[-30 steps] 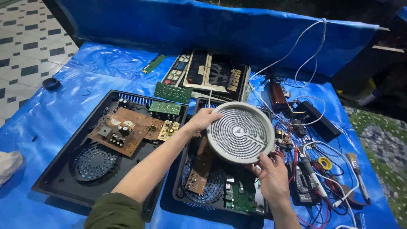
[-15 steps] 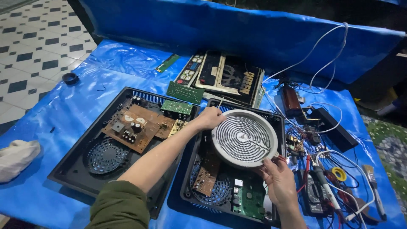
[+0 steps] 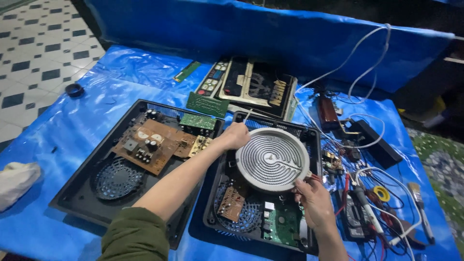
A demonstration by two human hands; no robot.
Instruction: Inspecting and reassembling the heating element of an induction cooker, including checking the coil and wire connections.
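The left hand (image 3: 236, 136) is closed on the rear-left rim of the round heating element (image 3: 272, 159). The right hand (image 3: 313, 199) pinches the element's front-right edge, where red wires emerge. The element sits tilted over the right black cooker housing (image 3: 212, 191), above a green circuit board (image 3: 282, 226) and a fan grille. Beside it, the left housing (image 3: 79, 191) carries a brown circuit board (image 3: 150, 145). A multimeter (image 3: 355, 217) lies to the right on the blue-covered surface (image 3: 58, 130).
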